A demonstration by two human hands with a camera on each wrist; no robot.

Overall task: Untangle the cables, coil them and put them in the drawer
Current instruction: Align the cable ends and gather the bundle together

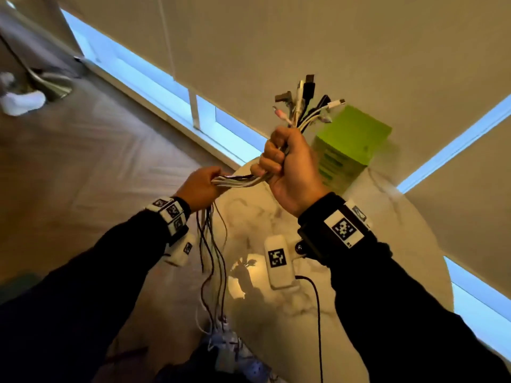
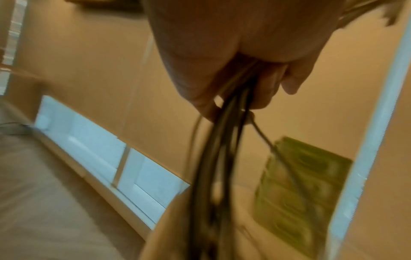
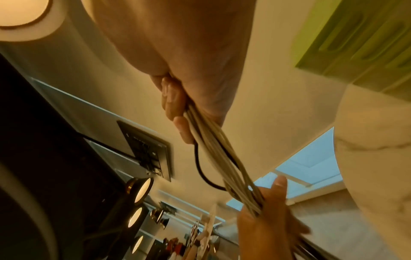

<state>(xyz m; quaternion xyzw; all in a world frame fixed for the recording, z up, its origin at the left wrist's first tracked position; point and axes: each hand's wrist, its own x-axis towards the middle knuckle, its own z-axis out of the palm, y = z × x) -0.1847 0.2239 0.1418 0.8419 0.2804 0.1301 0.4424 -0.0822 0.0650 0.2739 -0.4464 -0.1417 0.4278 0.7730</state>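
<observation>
A bundle of white and black cables runs between both hands above a round marble table. My right hand is raised in a fist round the bundle, with several plug ends fanning out above it. My left hand grips the same bundle lower and to the left. The loose ends hang down from it toward the floor. In the left wrist view the dark strands drop from the curled fingers. The right wrist view shows pale cables stretching down to the left hand.
A green box stands on the table's far edge behind my right hand. Window blinds fill the background. A floor lamp base sits on the wood floor at the far left. No drawer is in view.
</observation>
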